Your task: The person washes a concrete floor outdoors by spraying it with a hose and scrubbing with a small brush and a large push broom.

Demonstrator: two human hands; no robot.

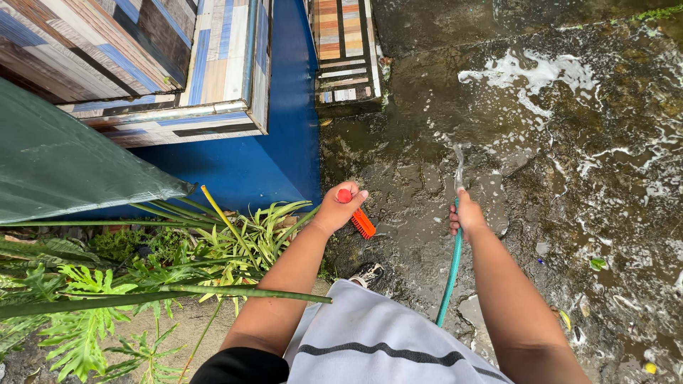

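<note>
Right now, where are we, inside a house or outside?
Outside, most likely a yard beside a building. The wet concrete ground has foamy water on it, green plants grow by a blue wall, and the right hand holds a green hose.

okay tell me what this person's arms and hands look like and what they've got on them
Both arms are bare from the upper arm down, with no sleeves over the forearms. The left hand and right hand wear no gloves, and no rings, watch or bracelets show. A black edge of cloth sits by the left upper arm, beside a light grey garment with a dark stripe.
</note>
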